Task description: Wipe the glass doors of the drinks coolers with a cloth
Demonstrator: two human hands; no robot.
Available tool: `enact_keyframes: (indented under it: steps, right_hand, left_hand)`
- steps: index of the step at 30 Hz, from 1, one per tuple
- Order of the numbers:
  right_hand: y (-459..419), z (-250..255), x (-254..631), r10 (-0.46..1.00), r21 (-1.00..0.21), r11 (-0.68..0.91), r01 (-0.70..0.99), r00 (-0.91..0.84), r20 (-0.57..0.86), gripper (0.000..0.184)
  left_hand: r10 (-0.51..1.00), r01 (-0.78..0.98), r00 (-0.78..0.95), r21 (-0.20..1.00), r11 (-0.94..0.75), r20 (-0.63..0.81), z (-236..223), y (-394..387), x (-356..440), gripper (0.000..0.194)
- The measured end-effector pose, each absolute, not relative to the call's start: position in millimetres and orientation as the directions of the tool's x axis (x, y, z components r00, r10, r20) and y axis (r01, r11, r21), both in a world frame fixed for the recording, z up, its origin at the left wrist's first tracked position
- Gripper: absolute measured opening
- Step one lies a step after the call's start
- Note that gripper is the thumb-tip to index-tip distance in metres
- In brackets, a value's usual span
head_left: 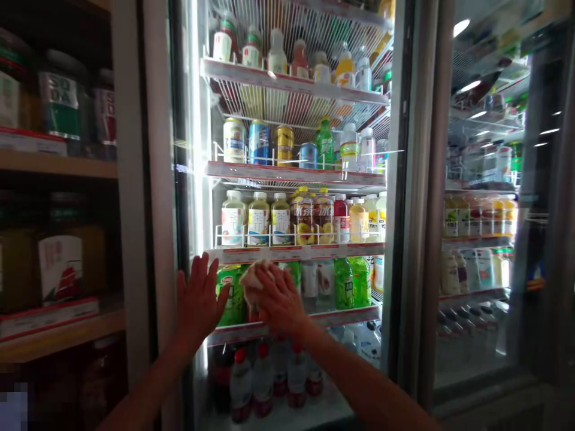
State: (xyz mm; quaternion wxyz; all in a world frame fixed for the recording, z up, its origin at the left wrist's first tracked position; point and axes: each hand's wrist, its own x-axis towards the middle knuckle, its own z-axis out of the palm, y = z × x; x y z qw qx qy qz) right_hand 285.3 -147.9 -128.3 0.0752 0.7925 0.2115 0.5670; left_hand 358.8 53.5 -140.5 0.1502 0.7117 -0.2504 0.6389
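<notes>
A pale, crumpled cloth lies under my right hand, which presses it flat against the front of the glass fridge door. My left hand is spread, palm forward, against the left edge of the same door, holding nothing. Behind the two hands, inside the fridge, stand green bottles on a wire shelf. The cloth and my right hand hide part of that row.
Shelves of tea bottles, cans and juices rise above; red-capped bottles stand at the bottom. To the left is a dark wooden shelf with drinks. Another fridge door is on the right, past a metal frame.
</notes>
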Motion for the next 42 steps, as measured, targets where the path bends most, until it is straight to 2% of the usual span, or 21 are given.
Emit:
enact_keyframes:
  steps: [2,4,6,7,10,12,14,17,18,22,23,24,27,28,29,32,34,36,40,42]
  right_hand:
    - [-129,-117,291,0.398,0.336,-0.905,0.261,0.244,0.884,0.043]
    - [-112,-101,298,0.257,0.211,-0.951,0.225,0.203,0.945,0.043]
    - [-94,-95,305,0.206,0.166,-0.962,0.216,0.181,0.962,0.047]
    - [-85,-98,307,0.249,0.204,-0.952,0.229,0.186,0.951,0.049]
    - [-67,-122,310,0.524,0.452,-0.837,0.308,0.218,0.823,0.05]
    - [-67,-131,309,0.614,0.535,-0.779,0.328,0.224,0.757,0.048]
    - [-75,-125,307,0.518,0.453,-0.846,0.282,0.232,0.823,0.044]
    - [-98,-114,300,0.255,0.216,-0.959,0.184,0.222,0.941,0.042]
    - [-106,-117,296,0.241,0.204,-0.963,0.175,0.225,0.944,0.042]
    - [-149,-142,279,0.475,0.421,-0.877,0.231,0.288,0.831,0.04]
    - [-161,-143,275,0.472,0.424,-0.88,0.215,0.296,0.831,0.04]
    - [-174,-141,272,0.412,0.378,-0.91,0.169,0.29,0.863,0.041]
    - [-210,-129,265,0.083,0.088,-0.996,-0.021,0.175,0.981,0.045]
    - [-219,-130,263,0.03,0.038,-0.998,-0.05,0.146,0.989,0.046]
    - [-226,-138,260,0.025,0.034,-0.998,-0.057,0.149,0.989,0.047]
    - [-241,-178,248,0.184,0.185,-0.982,0.025,0.271,0.945,0.049]
    - [-255,-195,240,0.242,0.237,-0.97,0.056,0.33,0.912,0.048]
    - [-277,-190,236,0.157,0.167,-0.986,-0.006,0.3,0.941,0.046]
    - [-330,-172,228,-0.118,-0.097,-0.978,-0.183,0.105,0.987,0.046]
    - [-346,-193,219,-0.149,-0.125,-0.97,-0.208,0.104,0.983,0.049]
  left_hand:
    - [-0.155,-0.543,0.065,-0.096,-0.834,0.986,-144,67,360,0.066]
    - [-0.151,-0.541,0.077,-0.086,-0.836,0.986,-145,78,360,0.066]
    - [-0.143,-0.538,0.094,-0.071,-0.84,0.985,-145,89,359,0.066]
    - [-0.136,-0.536,0.099,-0.063,-0.842,0.986,-146,93,359,0.065]
    - [-0.11,-0.532,0.097,-0.042,-0.846,0.989,-149,103,358,0.063]
    - [-0.111,-0.537,0.094,-0.044,-0.843,0.989,-152,107,358,0.062]
    - [-0.117,-0.544,0.102,-0.043,-0.838,0.988,-156,107,358,0.062]
    - [-0.139,-0.56,0.09,-0.065,-0.826,0.986,-160,98,359,0.063]
    - [-0.15,-0.567,0.08,-0.079,-0.82,0.985,-162,94,359,0.064]
    - [-0.213,-0.619,0.045,-0.14,-0.773,0.976,-166,71,357,0.065]
    - [-0.228,-0.642,0.04,-0.15,-0.752,0.973,-166,65,356,0.065]
    - [-0.237,-0.666,0.034,-0.155,-0.729,0.971,-165,58,355,0.064]
    - [-0.248,-0.731,0.013,-0.16,-0.663,0.969,-162,34,353,0.062]
    - [-0.255,-0.747,0.005,-0.166,-0.643,0.967,-162,24,351,0.062]
    - [-0.267,-0.759,-0.003,-0.176,-0.626,0.964,-161,14,350,0.062]
    - [-0.343,-0.782,-0.034,-0.238,-0.576,0.939,-165,-17,341,0.063]
    - [-0.392,-0.797,-0.053,-0.275,-0.537,0.918,-169,-37,334,0.064]
    - [-0.406,-0.811,-0.056,-0.278,-0.514,0.912,-171,-56,328,0.063]
    - [-0.392,-0.816,-0.051,-0.265,-0.514,0.919,-174,-85,319,0.06]
    - [-0.398,-0.821,-0.051,-0.265,-0.506,0.916,-178,-95,316,0.061]
